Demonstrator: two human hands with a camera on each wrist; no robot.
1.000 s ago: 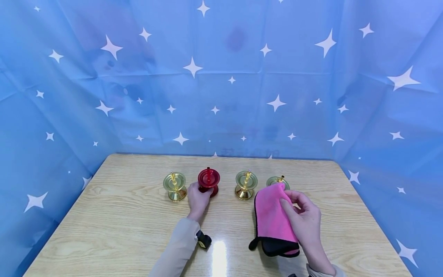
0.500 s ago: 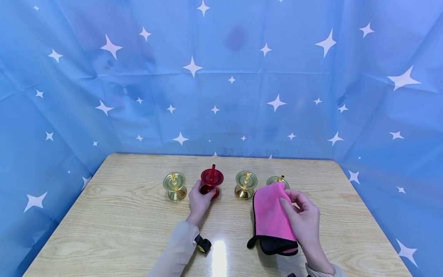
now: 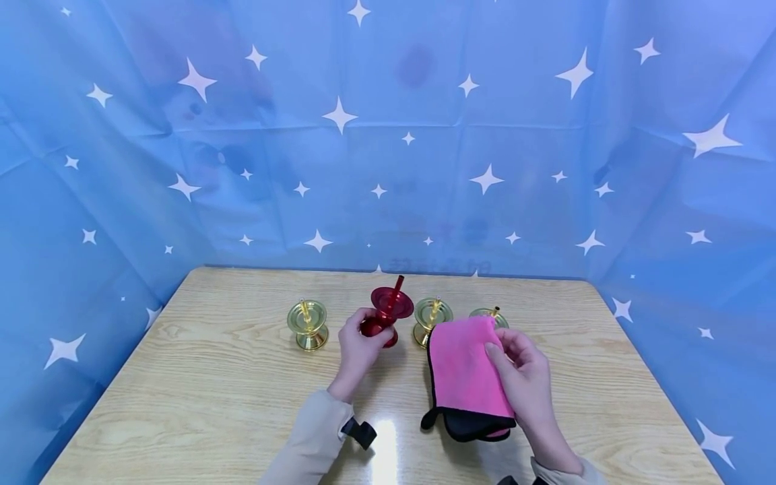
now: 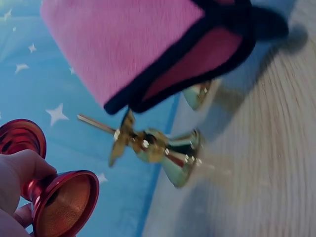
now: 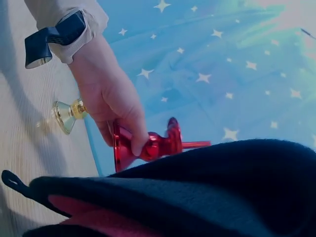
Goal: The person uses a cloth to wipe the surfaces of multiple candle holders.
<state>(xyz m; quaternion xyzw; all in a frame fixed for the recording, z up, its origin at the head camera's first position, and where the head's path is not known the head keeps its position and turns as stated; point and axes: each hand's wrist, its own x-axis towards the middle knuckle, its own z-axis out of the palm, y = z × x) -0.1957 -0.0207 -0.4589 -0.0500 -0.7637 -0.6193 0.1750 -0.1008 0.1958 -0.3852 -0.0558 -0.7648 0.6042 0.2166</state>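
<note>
My left hand (image 3: pixel 359 343) grips a red metal candle holder (image 3: pixel 393 303) by its lower stem and holds it tilted above the table. In the left wrist view its hollow red base (image 4: pixel 66 205) faces the camera. To the right, my right hand (image 3: pixel 526 377) pinches a folded pink cloth (image 3: pixel 467 367) with black edging and a small loop, held up off the table. Seen from the right wrist, the cloth's dark underside (image 5: pixel 212 187) fills the lower part, and the left thumb (image 5: pixel 139 140) lies across the red holder.
Gold candle holders stand upright on the wooden table (image 3: pixel 200 377): one at the left (image 3: pixel 310 327), one in the middle (image 3: pixel 432 316), partly behind the cloth, and one at the right (image 3: pixel 494 315), mostly hidden. A blue starry curtain (image 3: pixel 273 168) surrounds the table.
My left hand has raised the red candle holder off the table, tilted it and carried it to the right. My right hand with the cloth has shifted slightly left.
</note>
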